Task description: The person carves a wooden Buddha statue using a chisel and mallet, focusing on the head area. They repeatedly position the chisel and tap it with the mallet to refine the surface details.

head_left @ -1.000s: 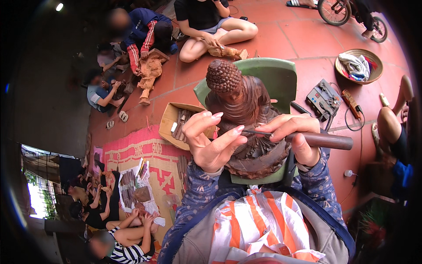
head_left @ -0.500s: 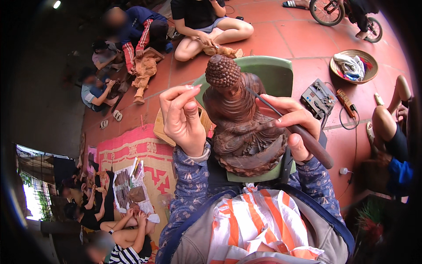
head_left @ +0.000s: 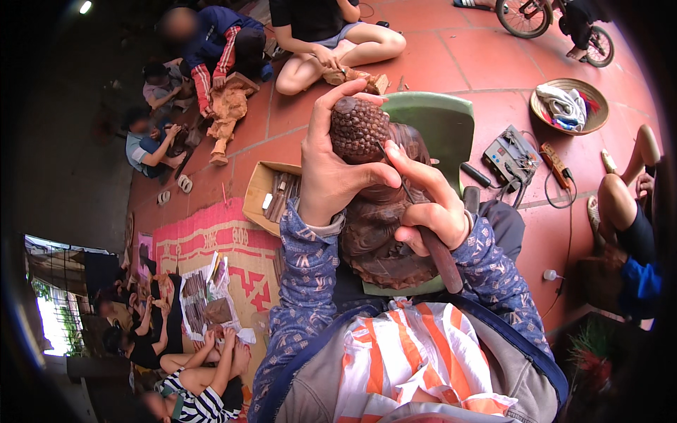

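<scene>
A dark brown wooden Buddha statue (head_left: pixel 384 233) sits upright in front of me, its head covered in carved curls. My left hand (head_left: pixel 335 169) is wrapped round the side of the head, fingers over the top and thumb reaching across the face. In my right hand (head_left: pixel 436 201) is a carving chisel (head_left: pixel 442 261) with a long, dark wooden handle. Its thin metal shaft points up at the side of the statue's head, near my left thumb. The exact contact of the tip is hard to make out. My hands partly cover the face and chest.
A green plastic chair (head_left: pixel 448 127) stands behind the statue. Left of it, a box (head_left: pixel 259 201) holds several tools. To the right are a grey control unit (head_left: pixel 509 158), a power strip (head_left: pixel 557 168) and a woven basket (head_left: pixel 596 109). Several people sit around, some with wood carvings (head_left: pixel 229 113).
My left hand has moved from the air beside the statue onto its head. My right hand has brought the chisel left and turned it steeper, close to the head.
</scene>
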`<state>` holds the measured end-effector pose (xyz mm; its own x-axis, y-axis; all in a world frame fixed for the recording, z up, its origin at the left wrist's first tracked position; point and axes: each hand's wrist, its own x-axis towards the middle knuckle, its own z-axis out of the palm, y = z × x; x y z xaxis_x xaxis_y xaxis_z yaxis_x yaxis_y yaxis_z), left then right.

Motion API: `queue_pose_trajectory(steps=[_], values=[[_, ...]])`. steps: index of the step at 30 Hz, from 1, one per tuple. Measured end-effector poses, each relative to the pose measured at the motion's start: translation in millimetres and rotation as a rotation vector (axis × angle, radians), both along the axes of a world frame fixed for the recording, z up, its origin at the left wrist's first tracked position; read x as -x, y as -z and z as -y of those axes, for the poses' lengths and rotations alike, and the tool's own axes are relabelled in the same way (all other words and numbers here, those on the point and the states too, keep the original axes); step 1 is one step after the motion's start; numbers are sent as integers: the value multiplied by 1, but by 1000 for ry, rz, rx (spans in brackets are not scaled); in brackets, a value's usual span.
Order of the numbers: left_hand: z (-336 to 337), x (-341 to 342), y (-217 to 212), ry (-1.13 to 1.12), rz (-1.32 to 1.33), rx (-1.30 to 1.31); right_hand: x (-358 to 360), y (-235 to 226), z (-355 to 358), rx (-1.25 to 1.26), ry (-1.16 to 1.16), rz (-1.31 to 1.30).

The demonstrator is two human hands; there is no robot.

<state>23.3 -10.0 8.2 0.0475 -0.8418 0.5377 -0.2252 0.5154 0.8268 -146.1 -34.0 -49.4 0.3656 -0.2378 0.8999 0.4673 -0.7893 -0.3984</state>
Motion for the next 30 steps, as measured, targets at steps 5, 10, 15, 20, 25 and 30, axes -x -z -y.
queue_pose_trajectory(steps=[5, 10, 15, 20, 25, 30], values=[[0, 0, 2, 37, -51, 17, 2, -3, 2, 18, -5, -32], [-1, 0, 1, 36, -52, 19, 2, -3, 5, 42, -19, -29], [-1, 0, 2, 52, -66, 10, 0, -2, 4, 42, -6, -19], [0, 1, 2, 22, -25, 28, -5, -4, -11, 4, 64, 14], [-1, 2, 3, -10, -40, 16, -7, -5, -15, -48, 51, 33], [0, 4, 3, -17, -51, 31, -7, -11, -20, -124, 50, 40]])
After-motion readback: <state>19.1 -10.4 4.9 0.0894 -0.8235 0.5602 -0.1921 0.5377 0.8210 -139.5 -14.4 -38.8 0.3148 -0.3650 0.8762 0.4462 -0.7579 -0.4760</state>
